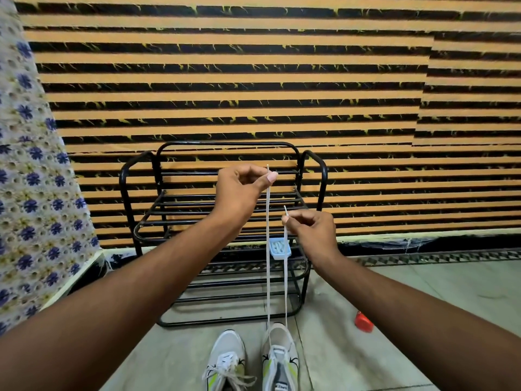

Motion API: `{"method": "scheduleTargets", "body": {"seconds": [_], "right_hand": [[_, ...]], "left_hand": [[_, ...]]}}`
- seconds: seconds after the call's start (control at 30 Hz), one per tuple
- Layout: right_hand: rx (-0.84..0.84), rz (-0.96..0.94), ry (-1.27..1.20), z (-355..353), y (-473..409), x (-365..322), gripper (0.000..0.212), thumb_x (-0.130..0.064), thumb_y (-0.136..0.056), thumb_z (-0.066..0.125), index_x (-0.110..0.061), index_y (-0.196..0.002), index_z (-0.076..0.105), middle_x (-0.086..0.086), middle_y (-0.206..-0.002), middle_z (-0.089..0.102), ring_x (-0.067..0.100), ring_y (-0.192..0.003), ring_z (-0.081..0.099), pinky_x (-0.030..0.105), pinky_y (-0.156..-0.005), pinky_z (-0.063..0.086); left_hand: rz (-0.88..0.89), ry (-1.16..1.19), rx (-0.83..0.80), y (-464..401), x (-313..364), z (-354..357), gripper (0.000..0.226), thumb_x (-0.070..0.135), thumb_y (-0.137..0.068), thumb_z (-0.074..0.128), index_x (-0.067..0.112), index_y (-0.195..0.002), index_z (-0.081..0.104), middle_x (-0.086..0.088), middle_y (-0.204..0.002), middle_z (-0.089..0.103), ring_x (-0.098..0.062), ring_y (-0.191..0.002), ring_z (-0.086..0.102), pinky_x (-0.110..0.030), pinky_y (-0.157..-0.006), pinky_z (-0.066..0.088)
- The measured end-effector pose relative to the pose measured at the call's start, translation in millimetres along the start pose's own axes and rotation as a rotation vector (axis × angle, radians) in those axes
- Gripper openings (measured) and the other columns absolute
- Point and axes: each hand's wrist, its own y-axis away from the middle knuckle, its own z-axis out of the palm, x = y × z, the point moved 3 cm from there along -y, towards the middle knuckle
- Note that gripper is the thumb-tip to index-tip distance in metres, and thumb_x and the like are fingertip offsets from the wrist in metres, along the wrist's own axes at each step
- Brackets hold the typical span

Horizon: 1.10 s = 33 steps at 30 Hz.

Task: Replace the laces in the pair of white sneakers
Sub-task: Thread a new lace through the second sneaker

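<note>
Behind the work area a wall point(253, 80) striped in orange and black is seen, with a black metal shoe rack point(225, 235) set against it on a pale tiled floor point(366, 320). A small light-blue box point(279, 248) rests on one of the rack's bars, a red object point(363, 322) lies on the floor to the right, and a flower-patterned cloth point(33, 193) hangs at the left edge.

Two white sneakers are placed side by side at the bottom of the view. The left sneaker point(227, 359) is already threaded, its lace lying loose and untied. The right sneaker point(279, 359) is being laced: a white lace point(268, 249) is passed through its lowest eyelets, as far as can be told, and both ends are drawn straight up.

One end is pinched between thumb and curled fingers of the left hand point(242, 190), held high; the other end is pinched in the same way by the right hand point(313, 230), held lower. The tips are therefore uneven.

The step in hand is judged to be the evening-out of the lace after the first pass on the second shoe. For the next move, the two ends would need to be brought level by sliding the lace through the eyelets, after which each tip would have to be crossed and fed into the next pair of eyelets. A firm pinch close to the tip would be called for.
</note>
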Motion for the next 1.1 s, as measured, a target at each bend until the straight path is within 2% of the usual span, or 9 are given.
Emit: {"method": "scheduleTargets", "body": {"seconds": [0.07,0.13,0.2,0.3,0.63,0.8,1.0,1.1], "right_hand": [[-0.014,-0.010,-0.027,2.2,3.6,-1.0,0.002,-0.016,-0.086,0.079,-0.014,-0.087,0.081,0.005,-0.076,0.076,0.022,-0.071,0.073,0.046,-0.074,0.063],[-0.028,-0.009,-0.059,3.9,8.1,-1.9,0.004,-0.014,-0.088,0.077,-0.011,-0.090,0.080,0.006,-0.075,0.076,0.022,-0.066,0.072,0.045,-0.074,0.064],[-0.028,-0.009,-0.091,4.9,10.8,-3.3,0.006,-0.011,-0.089,0.075,-0.008,-0.092,0.080,0.006,-0.077,0.077,0.023,-0.065,0.073,0.042,-0.075,0.064],[-0.006,0.007,-0.128,5.0,11.9,-7.5,0.007,-0.009,-0.092,0.072,-0.006,-0.091,0.078,0.006,-0.079,0.077,0.025,-0.064,0.072,0.041,-0.073,0.064],[-0.006,0.050,-0.154,7.8,15.6,-10.5,0.006,-0.005,-0.095,0.068,-0.004,-0.092,0.072,0.009,-0.080,0.077,0.027,-0.067,0.072,0.045,-0.074,0.064],[0.011,0.035,-0.130,9.6,21.1,-11.5,0.006,-0.007,-0.095,0.068,-0.009,-0.091,0.072,0.005,-0.079,0.078,0.025,-0.068,0.074,0.042,-0.076,0.063],[-0.005,0.017,-0.117,10.0,24.2,-12.9,0.007,-0.005,-0.095,0.067,-0.008,-0.090,0.072,0.005,-0.076,0.077,0.029,-0.072,0.075,0.043,-0.075,0.063],[-0.013,0.019,-0.101,8.0,24.1,-11.8,0.006,-0.008,-0.095,0.067,-0.009,-0.091,0.072,0.003,-0.080,0.078,0.026,-0.065,0.070,0.045,-0.071,0.062]], "left_hand": [[0.013,-0.033,-0.003,-0.6,0.3,-0.4,0.006,0.021,-0.089,0.081,0.017,-0.086,0.078,0.006,-0.094,0.077,0.001,-0.083,0.071,-0.021,-0.073,0.056],[0.028,-0.071,-0.010,-1.4,0.3,-1.9,0.008,0.024,-0.088,0.082,0.018,-0.085,0.078,0.007,-0.093,0.077,-0.002,-0.092,0.072,-0.036,-0.090,0.059],[0.037,-0.118,-0.011,-2.4,1.5,-3.6,0.010,0.026,-0.089,0.082,0.019,-0.084,0.077,0.008,-0.093,0.077,-0.003,-0.099,0.071,-0.045,-0.098,0.057],[0.047,-0.169,0.014,-4.2,3.5,-6.5,0.011,0.028,-0.088,0.082,0.020,-0.083,0.076,0.009,-0.094,0.076,-0.001,-0.103,0.068,-0.048,-0.103,0.053],[0.073,-0.229,-0.007,-1.9,6.5,-7.8,0.012,0.034,-0.088,0.081,0.023,-0.084,0.077,0.009,-0.091,0.077,-0.006,-0.101,0.070,-0.053,-0.100,0.054],[0.125,-0.280,-0.015,1.4,12.2,-7.2,0.014,0.034,-0.089,0.080,0.021,-0.084,0.077,0.009,-0.086,0.076,-0.003,-0.087,0.071,-0.048,-0.092,0.058],[0.147,-0.288,-0.009,2.1,12.7,-8.0,0.014,0.035,-0.089,0.080,0.022,-0.085,0.077,0.012,-0.089,0.075,0.001,-0.082,0.068,-0.048,-0.091,0.059],[0.151,-0.282,-0.014,2.2,12.0,-8.0,0.013,0.034,-0.089,0.080,0.022,-0.086,0.076,0.013,-0.090,0.075,0.003,-0.081,0.067,-0.043,-0.089,0.058]]}}
